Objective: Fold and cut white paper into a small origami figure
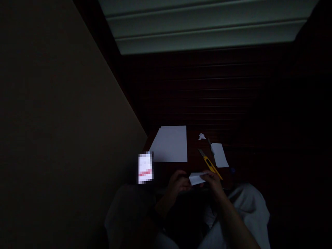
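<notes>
A small folded piece of white paper is pinched at its right end by my right hand, above the near edge of a dark table. My left hand is at the paper's left end, its fingers loosely bent and apart; the dim light hides whether a fingertip touches the paper. Just beyond my right hand lies a yellow utility knife, its blade end pointing away and to the left.
White paper sheets lie at the table's left, with a lit, pixelated screen nearer me. Toward the right are small paper scraps, a dark pen-like item and a smaller white sheet. A wall borders the left.
</notes>
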A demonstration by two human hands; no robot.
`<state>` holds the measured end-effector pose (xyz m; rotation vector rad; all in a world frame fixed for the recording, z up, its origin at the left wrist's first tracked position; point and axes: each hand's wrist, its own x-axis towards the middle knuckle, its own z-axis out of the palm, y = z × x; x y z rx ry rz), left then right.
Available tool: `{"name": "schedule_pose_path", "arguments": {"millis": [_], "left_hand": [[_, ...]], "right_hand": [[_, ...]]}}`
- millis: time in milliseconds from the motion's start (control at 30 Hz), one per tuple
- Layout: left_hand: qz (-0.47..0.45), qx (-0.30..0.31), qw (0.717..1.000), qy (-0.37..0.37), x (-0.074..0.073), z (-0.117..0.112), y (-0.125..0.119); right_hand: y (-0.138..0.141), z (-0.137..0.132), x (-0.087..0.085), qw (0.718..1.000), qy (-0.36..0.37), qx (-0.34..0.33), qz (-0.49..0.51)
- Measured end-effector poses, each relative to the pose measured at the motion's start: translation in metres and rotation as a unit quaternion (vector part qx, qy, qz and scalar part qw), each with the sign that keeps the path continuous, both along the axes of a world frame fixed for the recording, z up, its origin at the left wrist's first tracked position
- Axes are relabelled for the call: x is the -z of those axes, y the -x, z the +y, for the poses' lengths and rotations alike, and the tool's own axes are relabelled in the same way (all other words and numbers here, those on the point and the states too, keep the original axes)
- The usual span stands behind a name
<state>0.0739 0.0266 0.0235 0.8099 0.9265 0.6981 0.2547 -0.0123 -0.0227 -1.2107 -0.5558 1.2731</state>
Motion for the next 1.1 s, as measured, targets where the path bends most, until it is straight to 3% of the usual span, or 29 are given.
{"name": "schedule_pose_path", "arguments": {"millis": [167,333,533,733,1100], "left_hand": [[0.069,0.082,0.993,0.044,0.004,-0.001,-0.001],[0.078,0.018,0.995,0.06,0.007,-0.002,-0.009],[0.06,0.034,0.997,0.028,0.006,-0.001,-0.011],[0.033,0.015,0.999,0.029,0.009,-0.002,-0.011],[0.039,-0.017,0.999,-0.017,0.0,-0.003,-0.016]], "right_hand": [[0.002,0.0,-0.002,1.0,-0.015,-0.011,-0.018],[0.0,0.0,-0.006,0.999,-0.009,-0.02,-0.042],[-0.001,-0.003,-0.013,0.996,-0.047,-0.062,-0.048],[0.0,-0.003,-0.011,0.997,-0.028,-0.057,-0.039],[0.0,-0.002,-0.006,0.998,-0.024,-0.037,-0.034]]}}
